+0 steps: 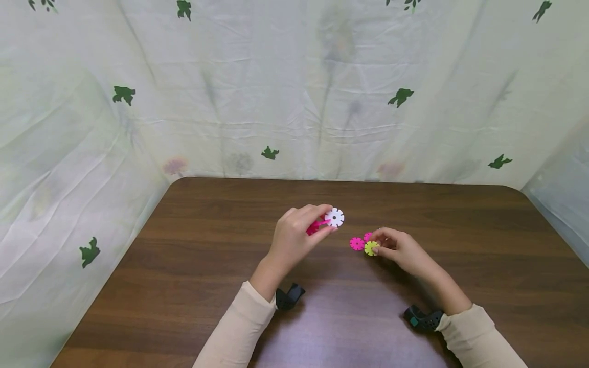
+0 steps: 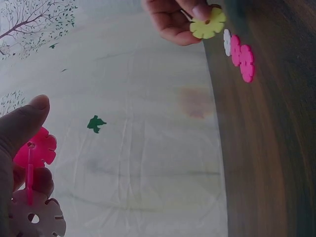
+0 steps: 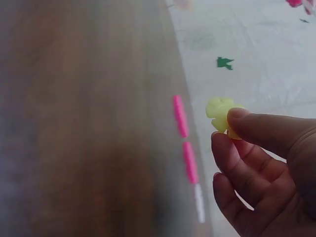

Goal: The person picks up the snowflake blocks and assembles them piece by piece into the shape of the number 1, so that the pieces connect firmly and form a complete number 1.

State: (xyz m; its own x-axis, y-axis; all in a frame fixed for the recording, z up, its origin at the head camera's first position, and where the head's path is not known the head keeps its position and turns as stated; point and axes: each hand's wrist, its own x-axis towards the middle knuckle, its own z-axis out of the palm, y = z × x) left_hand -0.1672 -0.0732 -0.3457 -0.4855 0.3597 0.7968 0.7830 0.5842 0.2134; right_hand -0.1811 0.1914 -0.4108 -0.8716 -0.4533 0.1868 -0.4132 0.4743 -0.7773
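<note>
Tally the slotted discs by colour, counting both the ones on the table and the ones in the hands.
Pink discs: 4 (two on the table, two in the left hand, one of those edge-on)
White discs: 2 (one on the table, one joined to the held pink ones)
Yellow disc: 1 (in the right hand)
Total: 7

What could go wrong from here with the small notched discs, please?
The yellow disc is pinched only between thumb and fingertips of the right hand, so it may slip out.

The white disc sticks out beyond the grip of the left hand; a knock could loosen it from the pink piece joined to it.

The right hand might also brush the loose pink discs close by.
</note>
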